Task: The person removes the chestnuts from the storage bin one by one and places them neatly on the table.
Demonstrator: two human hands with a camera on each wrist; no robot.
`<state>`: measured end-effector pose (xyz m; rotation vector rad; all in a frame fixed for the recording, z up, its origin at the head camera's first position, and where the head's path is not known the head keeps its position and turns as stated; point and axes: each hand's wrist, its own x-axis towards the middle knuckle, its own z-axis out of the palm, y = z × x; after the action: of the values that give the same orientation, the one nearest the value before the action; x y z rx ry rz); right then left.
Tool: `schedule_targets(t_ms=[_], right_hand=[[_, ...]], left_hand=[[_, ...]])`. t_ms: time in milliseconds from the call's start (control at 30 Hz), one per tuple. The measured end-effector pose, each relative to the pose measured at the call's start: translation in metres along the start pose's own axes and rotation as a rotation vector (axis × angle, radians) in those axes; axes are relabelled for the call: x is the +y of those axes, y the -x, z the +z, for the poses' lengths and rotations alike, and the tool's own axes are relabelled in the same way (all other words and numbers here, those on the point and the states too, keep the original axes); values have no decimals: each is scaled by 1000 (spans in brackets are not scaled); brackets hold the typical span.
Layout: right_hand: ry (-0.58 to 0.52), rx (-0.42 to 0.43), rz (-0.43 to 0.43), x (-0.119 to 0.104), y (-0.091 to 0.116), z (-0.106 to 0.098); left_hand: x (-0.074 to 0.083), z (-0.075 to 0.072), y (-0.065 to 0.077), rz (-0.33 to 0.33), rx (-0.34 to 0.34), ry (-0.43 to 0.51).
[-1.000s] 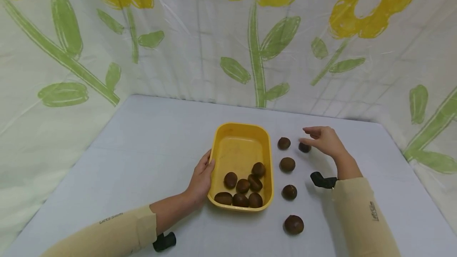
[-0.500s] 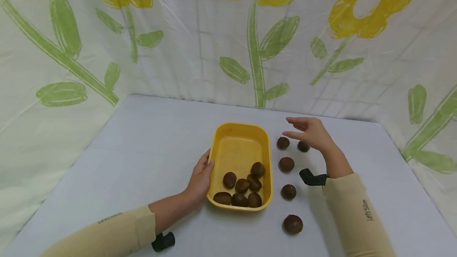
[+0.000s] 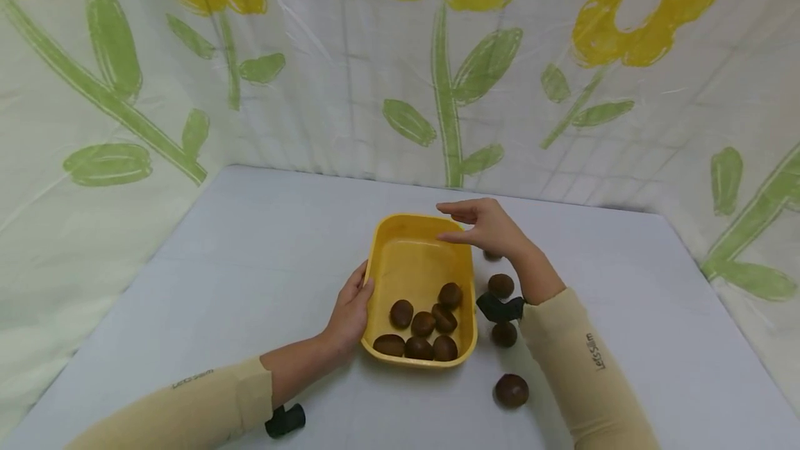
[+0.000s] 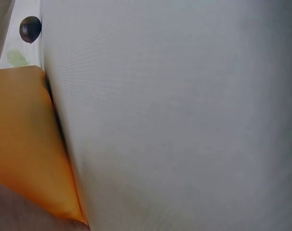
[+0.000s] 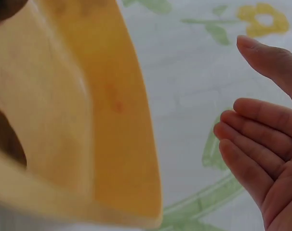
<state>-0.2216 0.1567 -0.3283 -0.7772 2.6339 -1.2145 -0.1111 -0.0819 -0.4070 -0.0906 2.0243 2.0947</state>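
Observation:
A yellow plastic tray (image 3: 417, 228) holds several brown chestnuts (image 3: 423, 323), gathered toward its near end. My left hand (image 3: 346, 314) grips the tray's left side, thumb at the rim; the left wrist view shows the tray's orange-looking outer wall (image 4: 28, 130) beside that hand. My right hand (image 3: 484, 226) hovers at the far right corner of the tray, thumb and fingers apart. Nothing lies between them, and in the right wrist view the palm and fingers (image 5: 254, 130) show bare.
Right of the tray, a column of loose chestnuts (image 3: 511, 391) lies on the pale tablecloth (image 3: 281, 248). The farthest one (image 3: 492, 255) is partly hidden behind my right hand. A white curtain (image 3: 325, 89) with painted yellow flowers stands behind the table.
My right hand has moved left, from beside the far right chestnuts to the tray's far right corner, its thumb and fingers still apart. My left hand and the tray have stayed put.

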Motion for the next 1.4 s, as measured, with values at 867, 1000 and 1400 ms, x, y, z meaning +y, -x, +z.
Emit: schedule_targets(t_ms=[867, 1000, 1400], right_hand=[[79, -315, -135, -14, -20, 77], [157, -413, -136, -12, -20, 83], [121, -621, -103, -7, -16, 86]], left_hand=[[-1, -2, -1, -1, -33, 17], [0, -2, -1, 4, -27, 11], [-1, -2, -1, 6, -26, 19]])
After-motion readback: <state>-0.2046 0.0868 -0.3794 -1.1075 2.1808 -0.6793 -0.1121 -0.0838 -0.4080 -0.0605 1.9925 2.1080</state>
